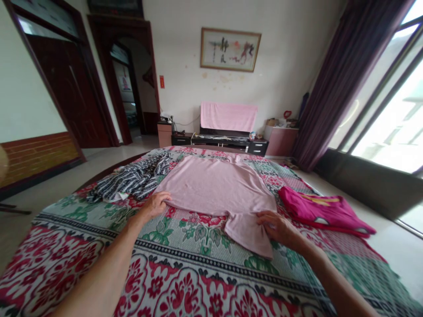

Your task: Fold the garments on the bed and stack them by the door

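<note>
A pale pink T-shirt [214, 185] lies spread flat on the floral bedspread [185, 268]. My left hand [156, 204] rests on the shirt's near left edge, fingers curled onto the fabric. My right hand [276, 226] lies on the near right sleeve, fingers pressed on the cloth at the sleeve's edge. Both forearms reach in from the bottom of the view.
A crumpled black-and-white striped garment [135, 178] lies left of the shirt. A folded magenta garment [325, 211] sits to the right near the bed's edge. Beyond the bed stand a low TV cabinet [228, 141], a doorway at left and a window with dark curtains at right.
</note>
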{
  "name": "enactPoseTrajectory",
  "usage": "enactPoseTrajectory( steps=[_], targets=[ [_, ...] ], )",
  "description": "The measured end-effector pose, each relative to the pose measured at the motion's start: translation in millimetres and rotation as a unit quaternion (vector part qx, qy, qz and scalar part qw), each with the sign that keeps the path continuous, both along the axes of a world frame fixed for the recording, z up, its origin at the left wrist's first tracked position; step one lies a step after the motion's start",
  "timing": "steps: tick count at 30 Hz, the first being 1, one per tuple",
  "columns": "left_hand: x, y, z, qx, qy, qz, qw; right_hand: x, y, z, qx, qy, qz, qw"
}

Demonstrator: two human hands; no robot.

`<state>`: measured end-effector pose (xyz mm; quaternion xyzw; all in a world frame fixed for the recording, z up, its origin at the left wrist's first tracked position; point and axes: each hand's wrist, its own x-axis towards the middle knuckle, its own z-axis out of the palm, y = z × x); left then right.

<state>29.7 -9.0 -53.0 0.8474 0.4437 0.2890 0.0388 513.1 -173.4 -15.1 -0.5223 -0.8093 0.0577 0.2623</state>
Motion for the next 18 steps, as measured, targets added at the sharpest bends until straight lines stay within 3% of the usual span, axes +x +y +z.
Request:
enactPoseTrajectory(
  steps=[9,18],
  targets=[
    [-7.3,-3.1,8.5,-0.017,0.005,0.015,1.0,-24.0,-22.9,28.4,-0.102,0.0,0.043,0.994],
    [-4.3,-10.3,19.1,-0.04,0.001,0.035,0.999,-34.0,-29.5,32.2,-0.133,-0.048,0.052,0.989]
  ],
)
